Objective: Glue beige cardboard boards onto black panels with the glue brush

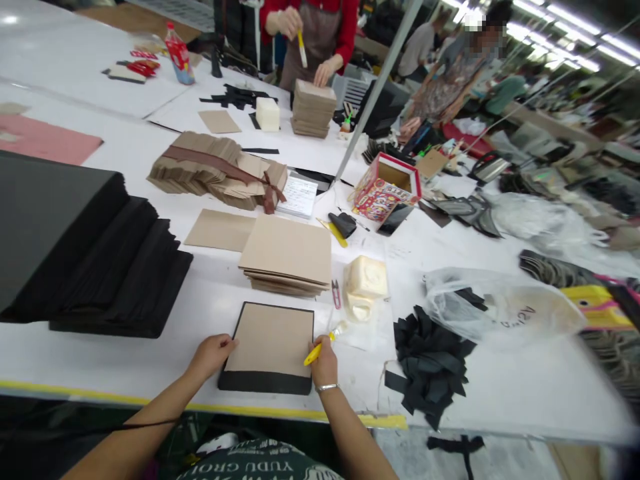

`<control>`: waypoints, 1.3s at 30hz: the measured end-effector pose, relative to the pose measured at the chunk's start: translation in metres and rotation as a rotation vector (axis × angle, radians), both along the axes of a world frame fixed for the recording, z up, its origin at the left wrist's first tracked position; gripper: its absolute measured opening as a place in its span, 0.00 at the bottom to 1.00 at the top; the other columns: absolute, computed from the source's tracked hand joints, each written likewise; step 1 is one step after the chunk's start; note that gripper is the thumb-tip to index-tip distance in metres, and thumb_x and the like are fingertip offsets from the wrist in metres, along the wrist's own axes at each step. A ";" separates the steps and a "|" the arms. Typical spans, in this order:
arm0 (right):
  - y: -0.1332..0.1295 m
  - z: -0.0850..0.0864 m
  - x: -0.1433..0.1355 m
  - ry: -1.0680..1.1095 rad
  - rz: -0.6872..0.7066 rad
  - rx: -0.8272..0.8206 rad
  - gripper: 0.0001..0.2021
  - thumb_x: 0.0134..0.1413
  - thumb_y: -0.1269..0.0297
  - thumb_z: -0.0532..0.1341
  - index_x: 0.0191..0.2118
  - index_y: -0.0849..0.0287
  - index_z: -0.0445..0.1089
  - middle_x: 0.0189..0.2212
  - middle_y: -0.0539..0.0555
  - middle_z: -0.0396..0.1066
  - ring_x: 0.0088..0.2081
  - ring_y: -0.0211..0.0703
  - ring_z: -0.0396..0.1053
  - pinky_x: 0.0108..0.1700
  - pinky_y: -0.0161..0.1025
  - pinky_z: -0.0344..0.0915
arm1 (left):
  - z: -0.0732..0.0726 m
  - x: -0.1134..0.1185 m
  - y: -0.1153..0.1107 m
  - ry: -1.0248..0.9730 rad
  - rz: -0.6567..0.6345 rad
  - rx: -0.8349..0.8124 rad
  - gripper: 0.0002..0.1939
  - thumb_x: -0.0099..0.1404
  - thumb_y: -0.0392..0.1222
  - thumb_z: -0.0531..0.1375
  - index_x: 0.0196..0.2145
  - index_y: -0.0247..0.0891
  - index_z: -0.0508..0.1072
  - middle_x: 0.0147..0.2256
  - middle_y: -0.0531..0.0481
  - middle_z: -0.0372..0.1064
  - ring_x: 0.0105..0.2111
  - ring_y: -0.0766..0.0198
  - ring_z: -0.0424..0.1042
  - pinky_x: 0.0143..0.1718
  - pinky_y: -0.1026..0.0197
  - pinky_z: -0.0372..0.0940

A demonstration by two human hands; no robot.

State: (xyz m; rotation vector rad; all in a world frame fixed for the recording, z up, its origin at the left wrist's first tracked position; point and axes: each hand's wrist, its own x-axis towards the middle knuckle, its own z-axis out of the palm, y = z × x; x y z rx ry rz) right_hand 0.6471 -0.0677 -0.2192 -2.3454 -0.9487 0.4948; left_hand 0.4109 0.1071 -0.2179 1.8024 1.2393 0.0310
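- Lower ctr. of frame: beige board (270,337) is lying on black sheet (267,382), which is showing as a wide strip along btm. edge.
- Step in hand (judged): both hands are steadying board & sheet at opp. sides; next move is calling for even, light contact, w/ bristles staying off the board.
- L. hand (213,352): fingers are curling, thumb & forefinger tips nearly meeting at board's L. edge; whether they are pinching it, can't tell.
- R. hand (325,363): fingers are closing round yellow brush (314,354), bristles pointing to upper R.; hand is resting by board's R. edge, exact fingertip contact unclear.
- Just above: board stack (287,250) is standing near cream block (367,277).
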 end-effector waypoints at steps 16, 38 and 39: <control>0.006 0.001 0.002 -0.052 0.049 -0.138 0.05 0.52 0.69 0.51 0.36 0.59 0.58 0.24 0.50 0.65 0.25 0.39 0.65 0.27 0.33 0.55 | 0.002 0.007 0.004 0.166 -0.109 0.054 0.18 0.57 0.51 0.49 0.17 0.38 0.64 0.18 0.53 0.62 0.23 0.63 0.62 0.25 0.64 0.50; 0.007 0.001 0.000 -0.166 0.099 -0.203 0.05 0.55 0.64 0.50 0.36 0.58 0.59 0.23 0.50 0.65 0.24 0.38 0.63 0.25 0.32 0.51 | 0.002 0.005 0.003 0.142 -0.067 0.095 0.15 0.57 0.43 0.52 0.16 0.37 0.63 0.17 0.54 0.60 0.23 0.66 0.60 0.25 0.66 0.49; 0.007 0.001 0.000 -0.167 0.094 -0.202 0.05 0.55 0.65 0.50 0.36 0.58 0.59 0.23 0.50 0.65 0.23 0.38 0.63 0.25 0.32 0.51 | 0.002 0.005 0.003 0.137 -0.074 0.094 0.15 0.57 0.43 0.52 0.16 0.37 0.62 0.17 0.54 0.60 0.23 0.66 0.61 0.25 0.66 0.49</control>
